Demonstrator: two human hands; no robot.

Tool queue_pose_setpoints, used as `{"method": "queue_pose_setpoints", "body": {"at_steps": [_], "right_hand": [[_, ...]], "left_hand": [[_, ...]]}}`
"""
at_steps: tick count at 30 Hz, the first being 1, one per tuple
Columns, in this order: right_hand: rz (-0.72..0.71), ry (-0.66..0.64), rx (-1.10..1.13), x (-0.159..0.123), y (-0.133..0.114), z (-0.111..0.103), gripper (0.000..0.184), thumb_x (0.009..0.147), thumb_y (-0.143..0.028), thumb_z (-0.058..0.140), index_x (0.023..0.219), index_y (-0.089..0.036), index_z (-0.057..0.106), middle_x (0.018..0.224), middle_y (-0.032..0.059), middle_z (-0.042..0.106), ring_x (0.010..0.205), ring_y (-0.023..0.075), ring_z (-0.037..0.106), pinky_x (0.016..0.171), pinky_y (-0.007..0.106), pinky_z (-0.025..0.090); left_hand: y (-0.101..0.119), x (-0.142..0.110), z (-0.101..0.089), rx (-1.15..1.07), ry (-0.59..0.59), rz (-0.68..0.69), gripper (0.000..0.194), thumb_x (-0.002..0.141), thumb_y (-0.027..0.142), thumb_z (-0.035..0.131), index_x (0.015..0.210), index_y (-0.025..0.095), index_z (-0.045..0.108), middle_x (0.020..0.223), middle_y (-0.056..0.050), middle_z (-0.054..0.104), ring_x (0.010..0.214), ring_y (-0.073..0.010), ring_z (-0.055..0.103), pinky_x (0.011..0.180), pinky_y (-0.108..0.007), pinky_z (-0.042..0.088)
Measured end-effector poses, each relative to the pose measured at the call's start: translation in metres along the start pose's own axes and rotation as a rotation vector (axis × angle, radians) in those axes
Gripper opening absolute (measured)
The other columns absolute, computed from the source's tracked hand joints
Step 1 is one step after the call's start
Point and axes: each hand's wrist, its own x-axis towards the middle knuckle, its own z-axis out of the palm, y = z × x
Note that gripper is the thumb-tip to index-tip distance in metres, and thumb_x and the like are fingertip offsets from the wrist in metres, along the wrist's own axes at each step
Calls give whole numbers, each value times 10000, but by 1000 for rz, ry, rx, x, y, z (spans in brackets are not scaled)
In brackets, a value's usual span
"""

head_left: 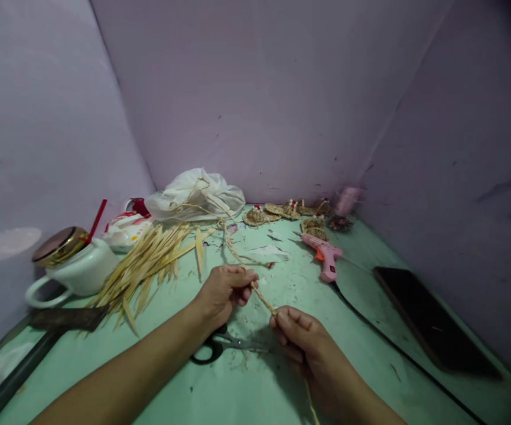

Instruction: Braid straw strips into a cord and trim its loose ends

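Note:
A thin twisted straw cord (261, 295) runs from the straw pile toward me across the pale green table (282, 383). My left hand (224, 290) pinches the cord near its middle, fingers closed round it. My right hand (297, 333) grips the same cord a little nearer to me, fingers curled shut; a loose end trails below the wrist. Black-handled scissors (220, 344) lie flat on the table just under and between both hands.
Loose straw strips (149, 262) fan out at left beside a white cup with a gold lid (75, 265). A pink glue gun (324, 257) with black cable, a dark phone (427, 321), woven straw pieces (282, 212) and a white plastic bag (197, 195) lie behind.

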Motion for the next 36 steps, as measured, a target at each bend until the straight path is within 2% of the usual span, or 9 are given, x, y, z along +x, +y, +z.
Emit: {"method": "queue_pose_setpoints", "body": {"at_steps": [5, 11, 18, 21, 23, 25, 28, 31, 36], "right_hand": [[-115, 47, -311, 4, 9, 0, 372, 626, -466, 667, 553, -136, 510, 413, -62, 394, 356, 30, 309, 349, 168, 195], [-74, 27, -186, 8, 12, 1, 360, 581, -444, 708, 709, -118, 626, 574, -2, 550, 456, 80, 470, 420, 220, 412], [-127, 146, -89, 8, 8, -1, 334, 529, -334, 766, 734, -87, 673, 560, 37, 620, 452, 94, 530, 446, 223, 442], [-98, 178, -33, 9, 8, -4, 319, 504, -300, 780, 712, -85, 669, 543, 34, 622, 419, 87, 526, 419, 211, 441], [-65, 189, 27, 11, 6, -6, 310, 502, -263, 782, 734, -92, 668, 568, 31, 630, 439, 86, 544, 437, 205, 460], [-47, 190, 69, 13, 4, -7, 299, 509, -228, 778, 753, -97, 666, 589, 28, 633, 455, 83, 553, 455, 197, 474], [-37, 177, 94, 12, 0, -8, 273, 522, -196, 765, 750, -93, 657, 593, 26, 628, 459, 78, 553, 467, 191, 483], [-32, 177, 88, 10, -2, -7, 256, 538, -171, 747, 759, -89, 649, 603, 31, 632, 468, 82, 558, 488, 203, 493], [-13, 229, 5, 6, -1, -4, 237, 575, -172, 708, 788, -86, 646, 639, 54, 646, 468, 91, 540, 416, 203, 453]], "left_hand": [[-7, -1, 7, 439, 285, 241, 247, 587, 261, 655, 443, 144, 491, 356, 52, 420, 334, -41, 320, 353, -181, 234], [-12, -4, 15, 479, 179, 242, 244, 633, 306, 605, 480, 157, 487, 379, 46, 451, 328, -56, 356, 365, -195, 267], [-20, 1, 15, 563, 85, 171, 268, 687, 359, 547, 524, 158, 479, 392, 53, 430, 338, -59, 335, 376, -198, 252], [-12, 3, 8, 830, -5, 138, 372, 743, 447, 450, 513, 156, 477, 411, 40, 428, 366, -75, 345, 392, -210, 248], [3, -3, 2, 1096, -47, 220, 419, 757, 466, 421, 481, 154, 469, 421, 32, 411, 411, -86, 358, 419, -215, 245], [20, -15, -5, 1356, -151, 301, 322, 743, 395, 463, 533, 157, 523, 481, 22, 464, 482, -104, 414, 461, -216, 267], [35, -42, -16, 1719, -286, 264, 124, 698, 185, 456, 696, 187, 580, 637, -12, 567, 585, -147, 500, 526, -234, 323], [28, -64, -27, 1977, -354, 225, 310, 580, 71, 462, 853, 176, 562, 809, -71, 589, 691, -211, 538, 613, -310, 388], [0, -73, -37, 1996, -265, 386, 460, 522, 46, 465, 956, 185, 527, 905, -83, 563, 855, -262, 500, 746, -414, 382]]}}
